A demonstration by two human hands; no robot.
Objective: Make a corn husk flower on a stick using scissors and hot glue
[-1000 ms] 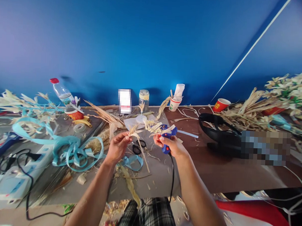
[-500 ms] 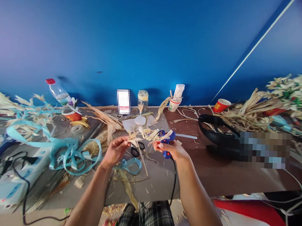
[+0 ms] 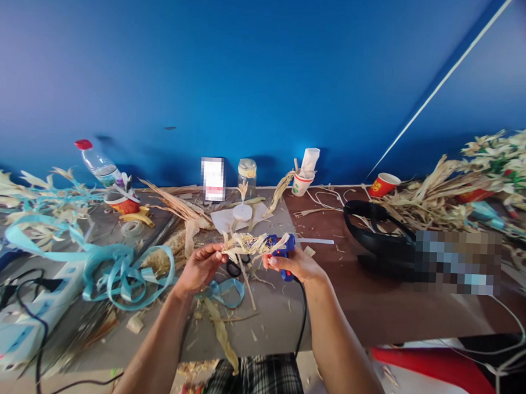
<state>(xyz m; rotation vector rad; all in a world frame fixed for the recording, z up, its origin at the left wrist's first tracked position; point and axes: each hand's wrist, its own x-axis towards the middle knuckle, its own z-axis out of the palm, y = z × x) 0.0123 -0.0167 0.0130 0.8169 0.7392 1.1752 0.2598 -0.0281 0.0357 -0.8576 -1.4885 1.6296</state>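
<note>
My left hand (image 3: 200, 268) pinches a small corn husk piece (image 3: 230, 244) between thumb and fingertips. My right hand (image 3: 302, 264) is wrapped round a blue hot glue gun (image 3: 289, 243), its white glue stick (image 3: 317, 241) poking out to the right. Pale husk strips (image 3: 256, 242) cover the gun's front end, so the nozzle is hidden; they meet or overlap the piece in my left hand. Below the hands lie black-handled scissors (image 3: 233, 269), partly covered. A husk flower on a white round base (image 3: 242, 212) stands just behind them.
Light blue ribbon (image 3: 107, 268) and a white power strip (image 3: 26, 320) lie at left. A glass jar (image 3: 247, 176), paper cup (image 3: 302, 182) and red cup (image 3: 383, 183) stand along the wall. A black curved object (image 3: 387, 249) and husk bundles (image 3: 438, 181) are at right.
My right hand has brought the glue gun slightly left, toward the husk piece, closing the gap between them. My left hand stays nearly in place. The view has shifted slightly.
</note>
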